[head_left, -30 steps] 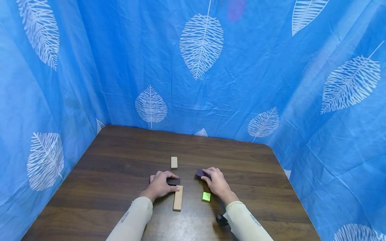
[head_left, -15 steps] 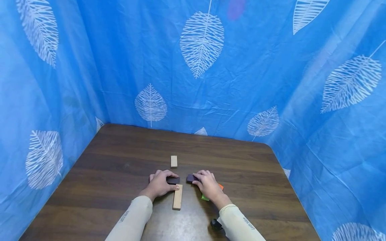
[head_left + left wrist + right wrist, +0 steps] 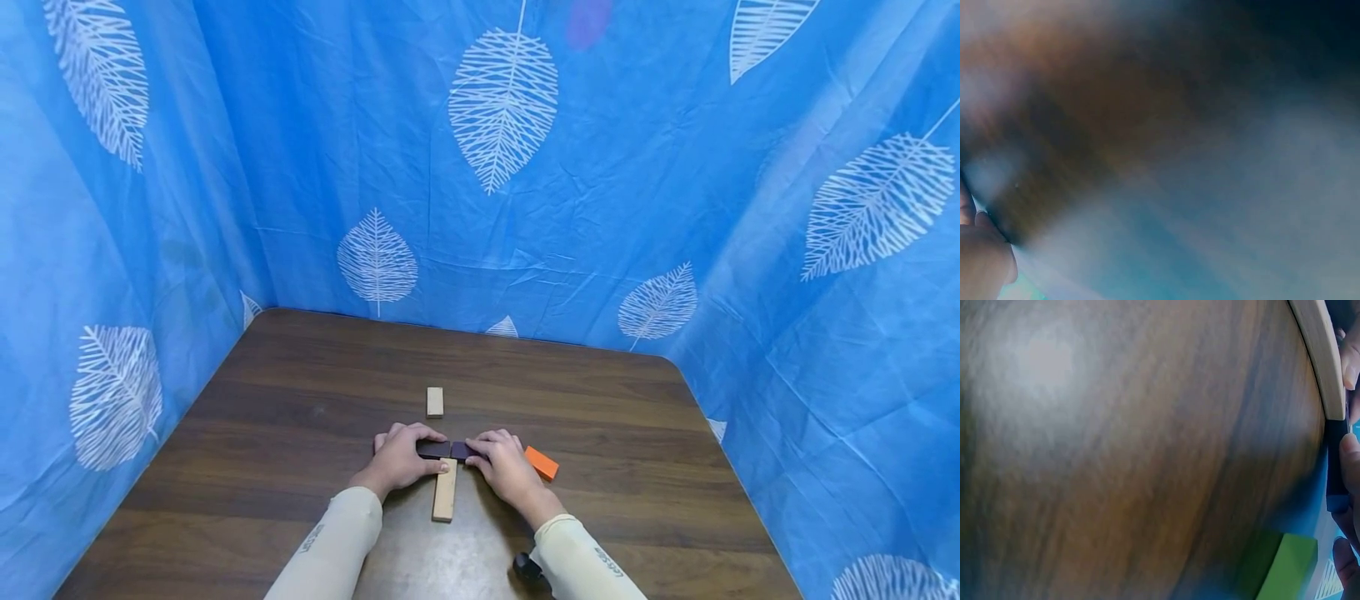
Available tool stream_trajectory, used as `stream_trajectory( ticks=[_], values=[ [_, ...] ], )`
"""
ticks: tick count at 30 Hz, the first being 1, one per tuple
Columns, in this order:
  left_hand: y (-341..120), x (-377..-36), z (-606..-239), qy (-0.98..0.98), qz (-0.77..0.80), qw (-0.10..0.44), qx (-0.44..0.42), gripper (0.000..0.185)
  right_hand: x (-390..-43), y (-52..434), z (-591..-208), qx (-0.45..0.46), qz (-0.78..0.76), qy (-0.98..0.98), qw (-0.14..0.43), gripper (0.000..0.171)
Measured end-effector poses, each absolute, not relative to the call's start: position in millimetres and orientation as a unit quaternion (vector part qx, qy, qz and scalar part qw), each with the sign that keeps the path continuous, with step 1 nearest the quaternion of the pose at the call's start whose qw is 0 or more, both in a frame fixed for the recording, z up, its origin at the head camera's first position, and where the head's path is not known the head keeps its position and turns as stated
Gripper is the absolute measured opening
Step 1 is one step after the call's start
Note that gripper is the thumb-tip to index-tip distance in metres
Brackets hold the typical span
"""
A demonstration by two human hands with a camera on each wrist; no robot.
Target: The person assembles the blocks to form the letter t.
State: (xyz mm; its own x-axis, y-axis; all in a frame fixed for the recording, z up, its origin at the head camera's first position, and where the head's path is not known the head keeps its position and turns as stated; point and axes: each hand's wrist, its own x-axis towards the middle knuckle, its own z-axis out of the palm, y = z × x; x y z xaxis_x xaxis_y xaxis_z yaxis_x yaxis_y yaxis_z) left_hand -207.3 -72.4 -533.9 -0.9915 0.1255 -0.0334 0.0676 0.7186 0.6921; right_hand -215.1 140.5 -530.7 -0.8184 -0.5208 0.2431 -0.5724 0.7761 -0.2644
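On the dark wooden counter (image 3: 285,433), the person's left hand (image 3: 400,457) lies with its fingers curled around a dark brown block (image 3: 432,449), which sits under the fingertips at the right side of this hand. Just behind the two hands, a little apart from them, a small light wooden block (image 3: 434,402) lies alone. Below the dark brown block, a long light wooden block (image 3: 444,490) lies on the counter with its far end touching the place where the two dark blocks meet; the left thumb rests beside this end. The dark brown block touches end to end a dark purple block (image 3: 462,450), so both form one short line between the hands. The right hand (image 3: 506,468) holds the dark purple block with curled fingers, and the block is at the left side of this hand, under its fingertips. Just to the right of the right hand, an orange block (image 3: 541,462) lies flat on the counter. In the right wrist view a green block (image 3: 1285,567) shows near the fingers. The left wrist view is too blurred to tell anything.
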Motion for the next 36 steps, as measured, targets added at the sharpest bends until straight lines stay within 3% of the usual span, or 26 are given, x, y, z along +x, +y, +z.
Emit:
stream_trajectory(
  ticks=[23, 26, 31, 36],
  values=[
    [-75, -207, -534, 0.932, 0.356, 0.046, 0.059, 0.039, -211, 133, -544, 0.279, 0.243, -0.925, 0.089, 0.028],
    [-76, -207, -534, 0.934, 0.349, 0.043, 0.061, 0.039, -208, 133, -544, 0.263, 0.250, -0.930, 0.063, 0.041],
    [-75, -208, -534, 0.933, 0.349, 0.041, 0.072, 0.039, -203, 134, -542, 0.235, 0.249, -0.939, 0.017, 0.081],
    [-75, -209, -535, 0.932, 0.353, 0.036, 0.075, 0.041, -203, 133, -542, 0.226, 0.239, -0.944, 0.005, 0.091]
  ],
)
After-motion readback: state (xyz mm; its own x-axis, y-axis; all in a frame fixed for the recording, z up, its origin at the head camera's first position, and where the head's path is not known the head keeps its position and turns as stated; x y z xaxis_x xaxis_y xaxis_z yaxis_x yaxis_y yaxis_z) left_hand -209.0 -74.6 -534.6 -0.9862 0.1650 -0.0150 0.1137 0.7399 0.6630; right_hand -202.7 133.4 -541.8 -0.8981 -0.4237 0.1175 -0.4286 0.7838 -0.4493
